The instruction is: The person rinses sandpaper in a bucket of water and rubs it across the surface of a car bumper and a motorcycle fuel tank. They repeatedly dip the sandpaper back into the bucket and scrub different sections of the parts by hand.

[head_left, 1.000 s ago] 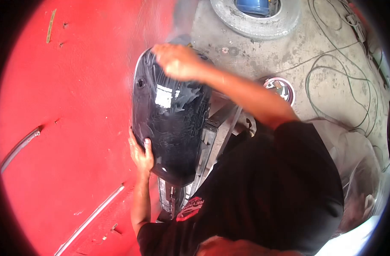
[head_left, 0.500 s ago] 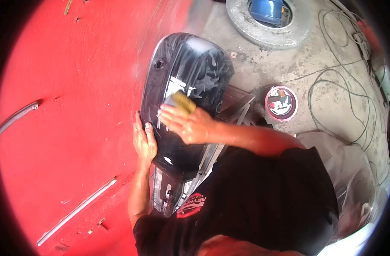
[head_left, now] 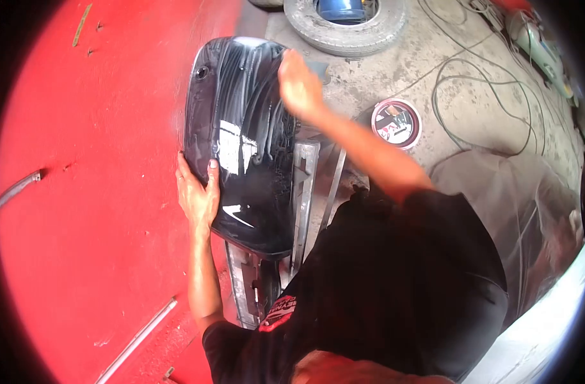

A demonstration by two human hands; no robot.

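Note:
A glossy black curved panel [head_left: 251,192], wet with whitish streaks across its upper part, rests on a metal stand [head_left: 303,173]. My left hand [head_left: 198,195] grips its left edge, thumb on the face and fingers along the outer side. At the panel's upper right edge is my right hand [head_left: 299,83], closed and slightly blurred. The yellow pad seen under it earlier is hidden now, covered by the hand.
A large red surface [head_left: 100,211] stands close on the left. On the concrete floor are a tyre [head_left: 353,41] with a blue container [head_left: 340,9] inside, a round tub [head_left: 397,144] and a coiled hose [head_left: 436,96]. Translucent sheeting [head_left: 504,192] lies to the right.
My right hand has moved from the panel's middle up to its upper right edge. White streaks now run along the upper part. The view has shifted; my left hand keeps its hold.

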